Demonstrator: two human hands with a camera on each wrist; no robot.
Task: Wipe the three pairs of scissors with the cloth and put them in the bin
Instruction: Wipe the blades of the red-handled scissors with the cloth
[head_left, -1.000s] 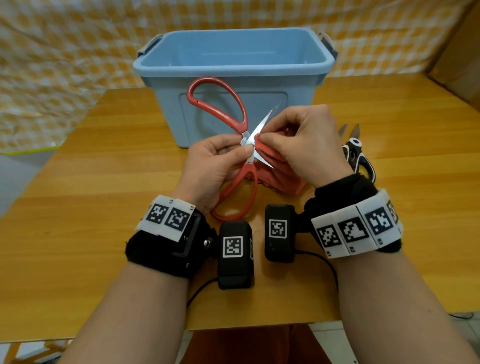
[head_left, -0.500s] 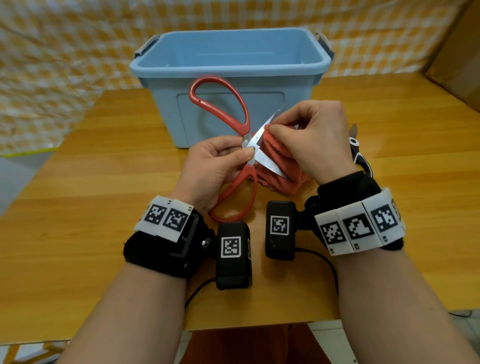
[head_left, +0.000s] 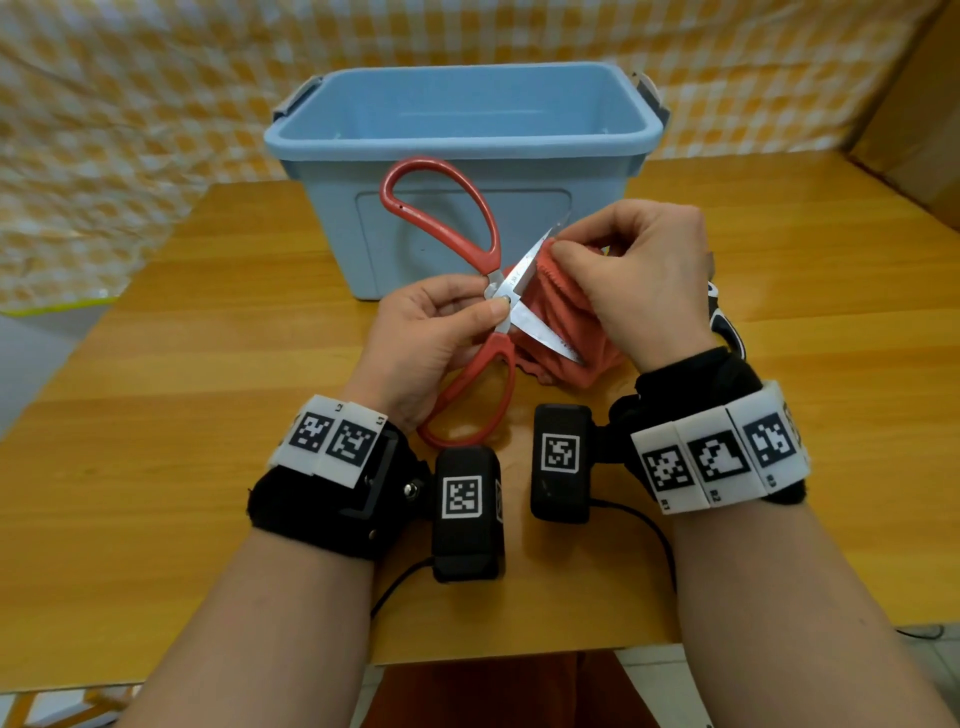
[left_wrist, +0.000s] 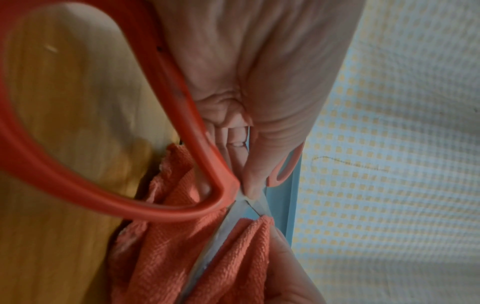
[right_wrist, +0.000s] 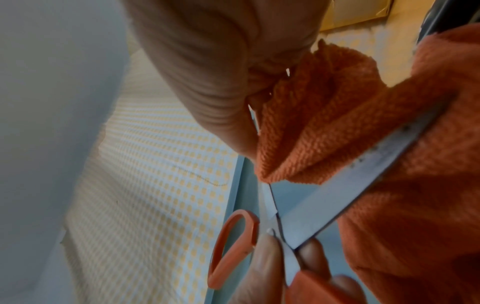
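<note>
Holding the red scissors (head_left: 452, 312) at the pivot, the left hand (head_left: 426, 338) pinches them between thumb and fingers in front of the blue bin (head_left: 467, 150), above the table (head_left: 208, 415). Blades are spread open; one red loop stands up against the bin's front wall, the other hangs down toward the left wrist. Right hand (head_left: 644, 291) has fingers curled round the orange cloth (head_left: 561, 322), pinching it over the upper blade near its tip. Lower blade lies across the bunched cloth. Right wrist view shows cloth folded round the blade, left fingertips (right_wrist: 270, 253) at the screw. Black-handled scissors (head_left: 724, 322) lie on the table just right of the right hand, mostly hidden. Third pair can't be seen.
</note>
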